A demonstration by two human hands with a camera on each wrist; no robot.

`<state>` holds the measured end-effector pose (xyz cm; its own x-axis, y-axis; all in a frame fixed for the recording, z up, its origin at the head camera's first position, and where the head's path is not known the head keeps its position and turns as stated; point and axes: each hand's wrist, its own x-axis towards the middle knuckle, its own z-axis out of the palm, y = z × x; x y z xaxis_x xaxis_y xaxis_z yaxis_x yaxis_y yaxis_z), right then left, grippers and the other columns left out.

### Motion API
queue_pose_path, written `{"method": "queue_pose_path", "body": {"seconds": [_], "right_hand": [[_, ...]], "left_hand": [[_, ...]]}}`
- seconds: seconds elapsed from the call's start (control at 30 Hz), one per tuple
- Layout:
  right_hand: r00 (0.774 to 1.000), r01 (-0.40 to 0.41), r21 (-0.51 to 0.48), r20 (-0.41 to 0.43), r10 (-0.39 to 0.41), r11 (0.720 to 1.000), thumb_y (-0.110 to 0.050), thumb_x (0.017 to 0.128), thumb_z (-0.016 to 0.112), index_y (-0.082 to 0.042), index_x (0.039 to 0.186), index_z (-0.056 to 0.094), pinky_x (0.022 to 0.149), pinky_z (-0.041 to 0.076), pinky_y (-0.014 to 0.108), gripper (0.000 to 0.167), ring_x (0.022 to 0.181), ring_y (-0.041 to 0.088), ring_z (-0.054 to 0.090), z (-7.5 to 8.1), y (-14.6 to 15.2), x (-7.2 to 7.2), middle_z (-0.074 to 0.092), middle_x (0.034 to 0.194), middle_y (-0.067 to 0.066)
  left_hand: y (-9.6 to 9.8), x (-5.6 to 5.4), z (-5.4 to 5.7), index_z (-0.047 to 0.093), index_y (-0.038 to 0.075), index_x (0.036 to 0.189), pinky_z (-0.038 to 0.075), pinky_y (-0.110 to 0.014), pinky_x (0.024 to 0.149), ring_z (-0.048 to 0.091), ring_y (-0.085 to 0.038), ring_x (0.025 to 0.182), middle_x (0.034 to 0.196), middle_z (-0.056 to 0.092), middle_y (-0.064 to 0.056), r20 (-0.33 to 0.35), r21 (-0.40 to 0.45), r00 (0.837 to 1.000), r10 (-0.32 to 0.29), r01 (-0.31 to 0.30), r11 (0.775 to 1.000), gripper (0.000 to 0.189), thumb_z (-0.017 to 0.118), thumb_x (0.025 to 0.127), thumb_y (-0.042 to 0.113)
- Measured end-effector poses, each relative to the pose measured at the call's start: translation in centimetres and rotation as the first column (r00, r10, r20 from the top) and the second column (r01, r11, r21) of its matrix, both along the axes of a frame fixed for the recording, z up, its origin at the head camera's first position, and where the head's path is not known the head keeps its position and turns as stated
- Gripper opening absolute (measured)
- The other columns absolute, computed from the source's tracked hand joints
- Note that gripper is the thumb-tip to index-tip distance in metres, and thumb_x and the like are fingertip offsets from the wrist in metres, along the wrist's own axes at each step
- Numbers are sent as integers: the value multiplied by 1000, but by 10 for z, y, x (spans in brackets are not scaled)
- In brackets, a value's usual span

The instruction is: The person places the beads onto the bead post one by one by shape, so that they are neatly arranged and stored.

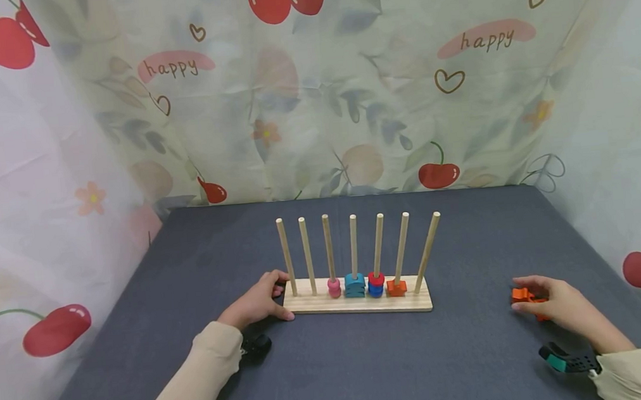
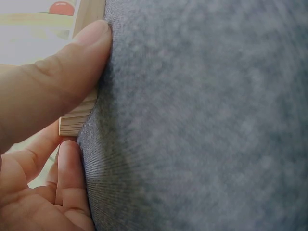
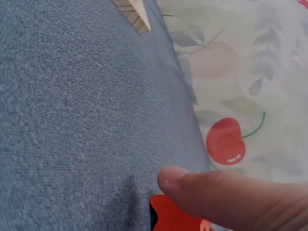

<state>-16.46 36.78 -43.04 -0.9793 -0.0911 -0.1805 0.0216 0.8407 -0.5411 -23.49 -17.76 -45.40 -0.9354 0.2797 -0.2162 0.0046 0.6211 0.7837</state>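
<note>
A wooden peg board [image 1: 358,306] with several upright dowels stands in the middle of the table. My left hand [image 1: 257,301] grips its left end, thumb along the front edge and fingers round the back corner. In the left wrist view the thumb [image 2: 79,62] presses against the board's wood [image 2: 77,118]. Far to the right, my right hand [image 1: 559,306] pinches an orange block [image 1: 521,295] between thumb and fingers, low over the table. More orange shows under the palm, partly hidden. In the right wrist view the thumb lies over the orange block [image 3: 175,214].
On the board's dowels sit pink beads [image 1: 334,288], teal blocks [image 1: 355,285], a red piece [image 1: 376,279] over a blue piece [image 1: 376,291], and an orange block [image 1: 397,288]. A dark grey cloth [image 1: 369,367] covers the table. Printed curtains [image 1: 313,112] enclose the back and sides.
</note>
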Motion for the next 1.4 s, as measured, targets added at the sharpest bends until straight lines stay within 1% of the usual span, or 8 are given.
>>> {"method": "queue_pose_path", "body": {"seconds": [0.23,0.43,0.67,1.0,1.07,1.2,1.27,1.4], "right_hand": [[999,23,48,-36,-21,999,-36,83,75,4,124,59,81,46,53,60,102,39,58,-3,-2,-3,60,118,31],[999,31,52,-29,-30,998,-32,85,73,3,118,63,74,48,44,49,90,27,58,-2,-2,-4,64,110,26],[998,56,40,-26,-55,998,-39,86,71,5,118,62,73,49,44,54,91,30,59,3,-5,-4,64,110,27],[989,79,-53,-122,-85,995,-47,90,63,-1,129,57,62,47,31,61,99,34,61,32,-27,-5,63,118,26],[986,80,-84,-136,-91,993,-51,89,63,-4,130,57,65,49,34,63,103,37,62,40,-34,-5,62,122,25],[981,71,-141,-170,-94,987,-51,88,64,-6,131,53,80,52,44,64,112,37,60,54,-51,-6,57,128,22],[975,65,-169,-200,-99,984,-49,87,67,-6,129,52,82,52,42,61,108,25,64,61,-59,-5,58,128,20],[955,59,-223,-272,-121,973,-42,85,71,-5,121,51,74,51,23,55,90,-9,58,71,-73,-5,64,120,17]], "left_hand": [[0,1,0,50,5,127,39,-46,99,46,-27,111,123,45,-13,-3,6,1000,-7,7,1000,73,88,65,4],[1,1,1,49,5,128,39,-46,100,46,-27,111,124,45,-13,4,9,1000,-8,8,1000,74,88,65,4],[1,0,1,49,5,128,39,-46,100,45,-27,112,124,44,-13,6,8,1000,-7,7,1000,74,88,65,4],[0,2,1,49,4,127,39,-45,100,46,-28,111,122,44,-14,-1,6,1000,-10,10,1000,74,89,64,4],[0,2,2,49,4,127,39,-45,100,46,-28,111,122,44,-14,-1,11,1000,-13,13,1000,74,89,64,4],[-1,2,2,49,3,127,39,-46,99,46,-28,111,123,44,-15,-6,16,1000,-22,22,1000,74,89,64,4],[-1,2,2,49,3,127,39,-46,99,46,-28,111,122,44,-15,-7,17,1000,-22,22,1000,75,89,64,3],[-1,2,2,49,3,127,39,-46,99,46,-28,110,122,44,-15,-8,10,1000,-23,23,1000,75,89,64,4]]}}
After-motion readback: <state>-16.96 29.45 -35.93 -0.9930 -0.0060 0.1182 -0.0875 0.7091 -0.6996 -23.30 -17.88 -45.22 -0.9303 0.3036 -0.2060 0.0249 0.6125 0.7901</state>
